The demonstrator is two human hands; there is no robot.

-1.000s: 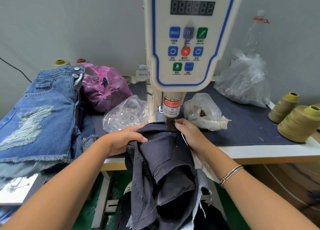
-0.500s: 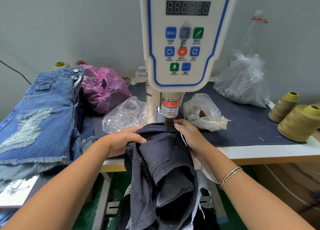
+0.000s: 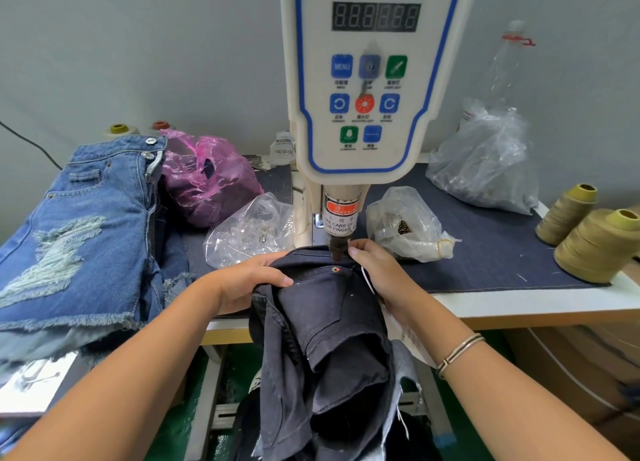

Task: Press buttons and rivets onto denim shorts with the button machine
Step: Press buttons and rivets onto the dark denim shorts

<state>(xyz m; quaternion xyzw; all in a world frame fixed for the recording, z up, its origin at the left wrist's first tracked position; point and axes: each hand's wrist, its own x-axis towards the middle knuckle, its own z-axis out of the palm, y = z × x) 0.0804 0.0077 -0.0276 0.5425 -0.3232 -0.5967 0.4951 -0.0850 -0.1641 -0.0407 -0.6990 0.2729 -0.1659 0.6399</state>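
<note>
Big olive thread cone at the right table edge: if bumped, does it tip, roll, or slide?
The olive thread cone stands upright on its wide end, so it likely resists tipping. Once knocked over, its taper would probably make it roll in a curve. It sits close to the table edge, so a push could send it off.

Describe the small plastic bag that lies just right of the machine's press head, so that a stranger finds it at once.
Start at the white button machine and look right of its press head. There, on the dark cloth, lies a small clear bag. Unlike the larger clear bag behind it, it shows a dark patterned patch and a yellow rubber band.
</note>
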